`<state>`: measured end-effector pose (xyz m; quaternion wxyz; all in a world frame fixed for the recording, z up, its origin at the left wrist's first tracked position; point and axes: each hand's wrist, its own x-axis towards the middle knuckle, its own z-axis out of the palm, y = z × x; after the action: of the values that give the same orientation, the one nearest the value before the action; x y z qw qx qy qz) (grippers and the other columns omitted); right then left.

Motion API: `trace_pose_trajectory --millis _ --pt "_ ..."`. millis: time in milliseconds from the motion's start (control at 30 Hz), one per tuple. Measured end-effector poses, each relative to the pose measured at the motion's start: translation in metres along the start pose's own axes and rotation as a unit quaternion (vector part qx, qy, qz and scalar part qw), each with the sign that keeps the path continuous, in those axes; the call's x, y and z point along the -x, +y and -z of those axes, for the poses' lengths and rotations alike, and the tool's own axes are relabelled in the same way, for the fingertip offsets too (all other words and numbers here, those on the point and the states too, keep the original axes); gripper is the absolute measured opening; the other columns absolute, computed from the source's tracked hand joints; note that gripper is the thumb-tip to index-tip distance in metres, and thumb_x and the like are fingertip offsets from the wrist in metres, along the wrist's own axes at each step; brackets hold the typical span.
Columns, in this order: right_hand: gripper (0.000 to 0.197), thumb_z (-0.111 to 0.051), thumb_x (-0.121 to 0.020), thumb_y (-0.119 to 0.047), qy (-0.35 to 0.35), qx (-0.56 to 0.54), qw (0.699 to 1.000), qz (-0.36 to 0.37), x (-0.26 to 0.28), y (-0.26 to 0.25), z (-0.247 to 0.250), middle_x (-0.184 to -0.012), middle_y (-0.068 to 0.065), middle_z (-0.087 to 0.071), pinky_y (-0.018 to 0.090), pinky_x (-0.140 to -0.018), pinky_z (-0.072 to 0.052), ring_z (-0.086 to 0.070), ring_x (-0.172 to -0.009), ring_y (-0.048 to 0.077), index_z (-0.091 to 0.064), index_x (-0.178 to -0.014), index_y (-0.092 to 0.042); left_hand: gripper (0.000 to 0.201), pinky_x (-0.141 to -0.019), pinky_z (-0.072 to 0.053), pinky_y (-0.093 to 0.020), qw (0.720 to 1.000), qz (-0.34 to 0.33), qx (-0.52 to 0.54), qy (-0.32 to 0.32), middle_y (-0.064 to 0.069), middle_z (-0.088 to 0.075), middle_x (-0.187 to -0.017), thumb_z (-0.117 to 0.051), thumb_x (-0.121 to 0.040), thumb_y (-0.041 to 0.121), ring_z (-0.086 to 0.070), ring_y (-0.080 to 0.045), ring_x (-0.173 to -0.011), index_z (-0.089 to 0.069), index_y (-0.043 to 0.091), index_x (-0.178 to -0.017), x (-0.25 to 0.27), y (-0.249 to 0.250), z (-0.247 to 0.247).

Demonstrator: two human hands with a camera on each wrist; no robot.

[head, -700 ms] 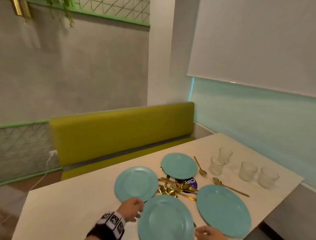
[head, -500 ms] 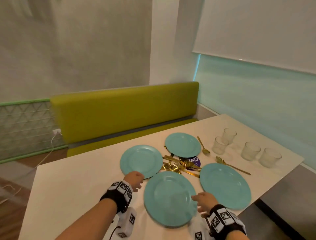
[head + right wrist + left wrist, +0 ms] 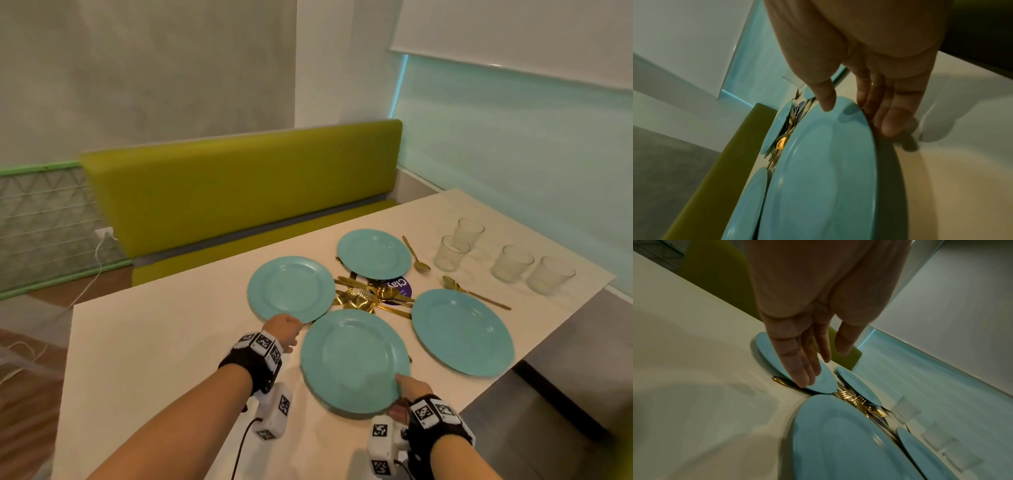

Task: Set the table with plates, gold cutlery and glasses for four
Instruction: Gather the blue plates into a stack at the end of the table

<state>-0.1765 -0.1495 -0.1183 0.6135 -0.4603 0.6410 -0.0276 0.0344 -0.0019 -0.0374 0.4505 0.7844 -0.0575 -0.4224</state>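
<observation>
Turquoise plates, 4 in all, are laid close together on a pale table (image 3: 164, 342), with a heap of gold cutlery (image 3: 368, 298) lying between them over a dark round label. From the head view, the left hand (image 3: 282, 330) is seen at the near rim of the far-left plate (image 3: 291, 286), but its fingers are hidden behind the knuckles; the left wrist view supplies what is missed there: the fingers (image 3: 797, 369) are stretched nearly straight, their tips touching that plate's edge, the thumb held apart above it, and nothing is grasped. A gold spoon bowl (image 3: 780, 380) is shown poking out from under that rim, a detail lost in the head view. The right hand (image 3: 411, 389) is placed at the near right edge of the nearest plate (image 3: 352, 359); in the right wrist view the thumb (image 3: 826, 99) is seen resting on top of the rim while the fingers (image 3: 890, 120) are tucked beside and under the edge, so the plate is pinched. Whether it is raised off the table cannot be told. Only the head view shows 4 clear glasses (image 3: 512, 263) grouped at the far right, 2 loose spoons (image 3: 416, 255) beside them, and a green bench (image 3: 239, 192) behind.
</observation>
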Motion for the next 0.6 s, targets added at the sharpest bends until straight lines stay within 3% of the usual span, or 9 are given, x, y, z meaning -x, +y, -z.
trace_pose_trajectory --millis 100,200,300,400,433,500,533,600 --pt "0.028 -0.049 -0.095 -0.016 0.0 -0.047 0.999 0.009 0.012 -0.004 -0.001 -0.074 0.022 -0.059 0.053 -0.081 -0.051 -0.061 -0.079 0.039 -0.057 -0.094 0.011 0.029 -0.054 -0.036 -0.023 1.0 0.0 -0.008 -0.007 -0.005 -0.042 -0.071 -0.045 -0.095 0.01 -0.042 -0.017 -0.058 -0.046 0.014 -0.066 -0.006 -0.002 -0.002" --pt "0.023 -0.043 -0.099 -0.014 0.002 -0.094 0.995 0.024 0.041 -0.019 0.0 -0.074 0.021 -0.056 0.042 -0.062 -0.048 -0.055 -0.065 0.033 -0.051 -0.089 0.005 0.03 -0.056 -0.042 -0.026 0.999 -0.009 -0.042 -0.007 -0.005 -0.045 -0.068 -0.045 -0.095 0.009 -0.047 -0.02 -0.059 -0.047 0.015 -0.066 -0.008 -0.003 -0.005" --pt "0.023 -0.042 -0.1 -0.015 0.009 -0.111 0.993 0.046 0.053 -0.034 0.015 -0.077 0.019 -0.057 0.043 -0.061 -0.049 -0.055 -0.066 0.031 -0.052 -0.086 0.001 0.031 -0.078 -0.053 -0.036 0.995 -0.035 -0.095 0.001 -0.009 -0.053 -0.083 -0.046 -0.094 0.012 -0.054 -0.025 -0.078 -0.045 0.022 -0.065 -0.011 0.0 -0.011" --pt "0.024 -0.042 -0.1 -0.013 0.014 -0.11 0.992 0.067 0.062 -0.052 0.034 -0.076 0.014 -0.058 0.041 -0.059 -0.048 -0.055 -0.067 0.027 -0.051 -0.078 -0.007 0.029 -0.086 -0.051 -0.037 0.993 -0.044 -0.11 -0.003 -0.013 -0.054 -0.091 -0.046 -0.096 0.018 -0.052 -0.024 -0.083 -0.048 0.017 -0.067 -0.014 0.007 -0.023" --pt "0.024 -0.042 -0.1 -0.013 0.015 -0.108 0.991 0.074 0.067 -0.059 0.041 -0.077 0.013 -0.058 0.04 -0.058 -0.047 -0.055 -0.067 0.026 -0.051 -0.078 -0.009 0.027 -0.086 -0.051 -0.037 0.993 -0.048 -0.105 -0.007 -0.017 -0.056 -0.093 -0.045 -0.096 0.021 -0.052 -0.024 -0.083 -0.054 0.011 -0.073 -0.014 0.011 -0.027" --pt "0.023 -0.042 -0.1 -0.015 0.005 -0.106 0.99 0.09 0.073 -0.074 0.055 -0.079 0.012 -0.06 0.04 -0.06 -0.048 -0.056 -0.069 0.025 -0.052 -0.08 -0.01 0.037 -0.092 -0.053 -0.04 0.995 -0.053 -0.079 -0.015 -0.025 -0.064 -0.106 -0.044 -0.096 0.029 -0.058 -0.027 -0.086 -0.062 -0.003 -0.1 -0.025 0.017 -0.04" --pt "0.022 -0.042 -0.1 -0.015 0.001 -0.107 0.99 0.097 0.073 -0.081 0.062 -0.08 0.012 -0.06 0.04 -0.061 -0.049 -0.057 -0.07 0.025 -0.053 -0.082 -0.01 0.044 -0.094 -0.053 -0.044 0.997 -0.047 -0.049 -0.026 -0.025 -0.064 -0.114 -0.044 -0.096 0.033 -0.062 -0.03 -0.092 -0.06 -0.005 -0.113 -0.032 0.02 -0.047" --pt "0.02 -0.042 -0.1 -0.016 -0.008 -0.101 0.989 0.11 0.071 -0.095 0.074 -0.082 0.012 -0.061 0.039 -0.06 -0.049 -0.058 -0.072 0.025 -0.054 -0.085 -0.01 0.048 -0.095 -0.051 -0.051 0.997 -0.024 0.047 -0.047 -0.022 -0.063 -0.12 -0.048 -0.095 0.035 -0.063 -0.037 -0.106 -0.056 -0.003 -0.123 -0.039 0.032 -0.061"
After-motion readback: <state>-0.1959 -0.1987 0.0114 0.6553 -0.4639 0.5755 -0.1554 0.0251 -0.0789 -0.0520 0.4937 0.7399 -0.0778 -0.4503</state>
